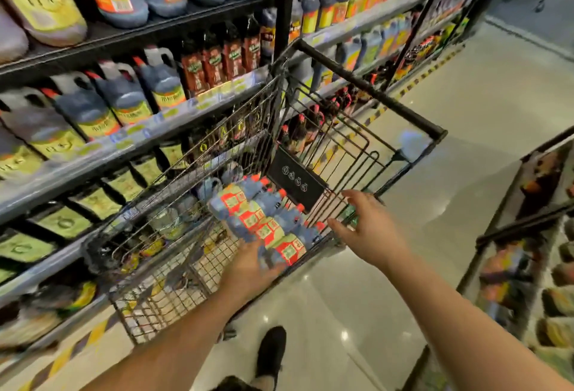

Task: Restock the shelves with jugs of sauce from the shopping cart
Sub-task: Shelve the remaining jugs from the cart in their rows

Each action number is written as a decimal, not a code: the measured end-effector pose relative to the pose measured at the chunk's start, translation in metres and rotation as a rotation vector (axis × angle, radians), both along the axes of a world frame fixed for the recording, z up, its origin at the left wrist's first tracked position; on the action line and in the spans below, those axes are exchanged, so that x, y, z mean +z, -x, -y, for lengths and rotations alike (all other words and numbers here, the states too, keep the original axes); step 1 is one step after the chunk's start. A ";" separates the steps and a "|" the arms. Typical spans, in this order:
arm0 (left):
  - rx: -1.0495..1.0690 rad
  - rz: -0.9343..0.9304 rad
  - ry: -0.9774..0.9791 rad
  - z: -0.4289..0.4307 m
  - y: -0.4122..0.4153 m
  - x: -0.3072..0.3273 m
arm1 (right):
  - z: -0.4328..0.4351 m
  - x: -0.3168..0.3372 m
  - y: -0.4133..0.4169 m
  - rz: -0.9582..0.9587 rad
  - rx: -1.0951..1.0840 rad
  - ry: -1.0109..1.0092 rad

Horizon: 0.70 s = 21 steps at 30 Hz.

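Forearms (174, 344) enter from the lower edge, with a dark shoe (271, 352) on the pale floor (435, 117) between them. Left hand (248, 266) lies against the base end of the nearest of the jugs (264, 223). Blur hides its fingers, so it cannot be told whether it grasps or only touches. Right hand (371, 230) is released, fingers spread, just beside the red caps and holding nothing.

About four jugs lie on their sides in a row inside the cart (155, 306), orange-red labels up, caps pointing away from the left hand. Beyond them a black placard (296, 179) hangs on the wire flap below the handle (369, 87). Left of the cart, the shelves (186, 108) carry ranks of upright dark jugs with loop grips moulded by the neck.

Handling, as judged: each jug looks full of dark liquid, so it is probably heavy for one hand. The walls are likely stiff plastic that dents rather than breaks. The smooth body and glossy label may slip under a flat palm. The safest hold is probably a loop grip at the neck, if these jugs have one, which blur leaves unclear. The other hand would then go under the base. The contents are likely to shift as a jug is tipped upright, so the lift should be steady.
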<state>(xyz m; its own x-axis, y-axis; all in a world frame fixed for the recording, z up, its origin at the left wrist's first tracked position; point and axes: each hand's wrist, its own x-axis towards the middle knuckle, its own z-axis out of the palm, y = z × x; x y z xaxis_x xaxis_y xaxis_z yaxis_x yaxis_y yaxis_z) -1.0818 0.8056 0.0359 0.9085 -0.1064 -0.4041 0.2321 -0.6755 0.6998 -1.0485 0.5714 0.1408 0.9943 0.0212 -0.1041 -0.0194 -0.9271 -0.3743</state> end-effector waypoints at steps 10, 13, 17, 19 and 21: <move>0.030 -0.276 -0.012 0.027 -0.015 -0.050 | 0.029 -0.076 -0.080 -0.213 0.326 0.310; 0.094 -0.367 -0.010 0.030 -0.006 -0.065 | 0.039 -0.091 -0.097 -0.309 0.439 0.362; 0.186 -0.389 -0.086 0.036 0.005 -0.068 | 0.048 -0.105 -0.117 -0.365 0.589 0.416; 0.252 -0.364 -0.075 0.040 0.010 -0.068 | 0.049 -0.106 -0.123 -0.352 0.678 0.454; 0.292 -0.369 -0.037 0.041 0.013 -0.068 | 0.050 -0.102 -0.125 -0.319 0.755 0.480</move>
